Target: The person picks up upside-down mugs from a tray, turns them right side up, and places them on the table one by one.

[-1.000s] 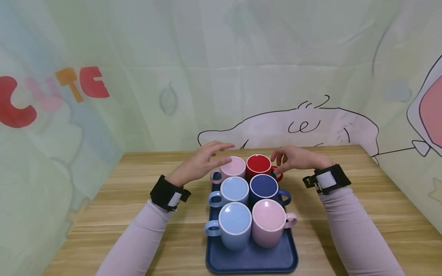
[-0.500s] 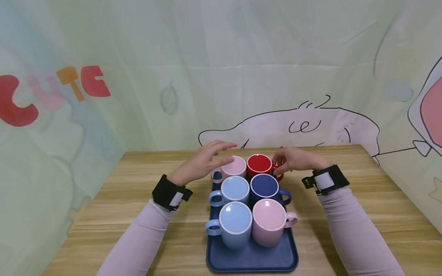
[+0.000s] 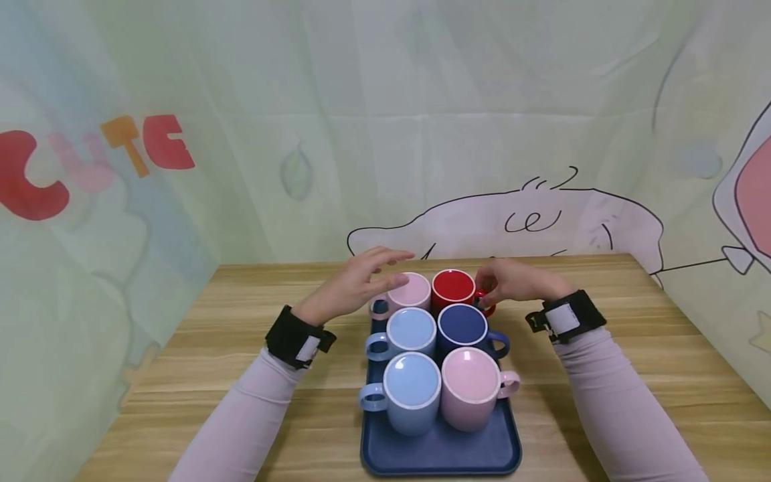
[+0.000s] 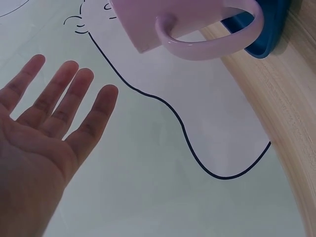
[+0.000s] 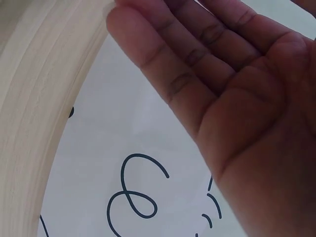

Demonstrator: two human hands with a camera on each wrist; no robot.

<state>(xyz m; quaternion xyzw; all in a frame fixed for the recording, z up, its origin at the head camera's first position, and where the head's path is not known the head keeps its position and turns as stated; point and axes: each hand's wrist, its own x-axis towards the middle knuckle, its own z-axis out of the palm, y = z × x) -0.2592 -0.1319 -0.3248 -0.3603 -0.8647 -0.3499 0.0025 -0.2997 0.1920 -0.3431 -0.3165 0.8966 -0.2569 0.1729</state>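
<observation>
Six-sided by no other items, a dark blue tray [image 3: 440,458] carries several mugs in two rows, each with a pale ring round its top. My right hand [image 3: 512,280] is at the far right mug, a red mug [image 3: 453,286], with thumb and fingers pinching its handle. My left hand [image 3: 361,281] hovers with straight fingers beside and over the far left pink mug [image 3: 411,291], its thumb overlapping that mug's top. In the left wrist view the pink mug [image 4: 173,19] and its handle show apart from the fingers. The right wrist view shows the right palm and fingers [image 5: 182,84], not the mug.
Nearer on the tray stand two light blue mugs [image 3: 412,381], a dark blue mug [image 3: 462,325] and a near pink mug [image 3: 470,385]. Handles stick out past the tray's sides. A printed cloth [image 3: 385,134] hangs behind the wooden table [image 3: 241,348].
My right hand has closed in on the red mug's handle, its fingers and thumb drawing nearer together. The left hand has barely moved. The mugs and tray stay put.
</observation>
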